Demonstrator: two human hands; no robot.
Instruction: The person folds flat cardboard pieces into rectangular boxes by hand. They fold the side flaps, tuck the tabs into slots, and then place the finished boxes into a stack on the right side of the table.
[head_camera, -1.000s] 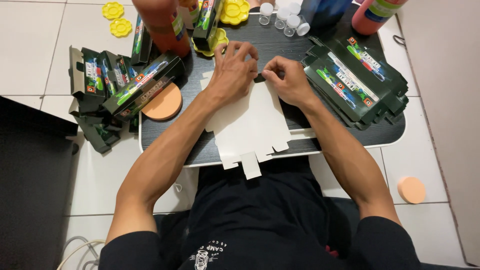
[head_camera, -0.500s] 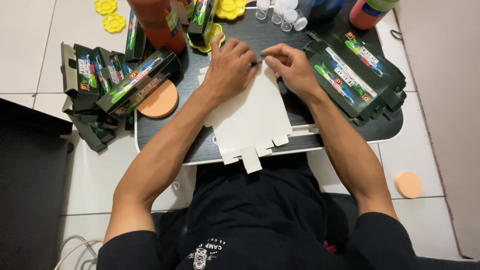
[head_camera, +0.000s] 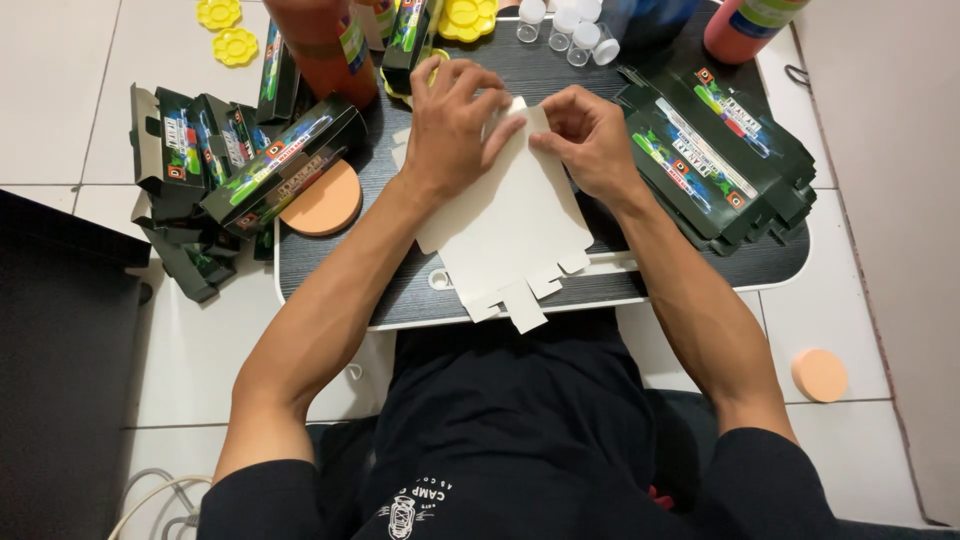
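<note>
— How are the hands set?

— Both forearms reach forward over the dark worktop (head_camera: 560, 75). The left hand (head_camera: 452, 120) lies palm-down, fingers spread flat on the far end of the white flattened carton (head_camera: 510, 215); its grip is apart, only pressing. The right hand (head_camera: 592, 140) curls beside it, its grip pinched on the carton's top edge.

— And the carton?

— Flat under both grips, its tabs overhanging the near rim. A stack of green flat boxes (head_camera: 715, 160) lies just right of the right grip; an orange round sponge (head_camera: 322, 198) sits left of the left wrist.
</note>
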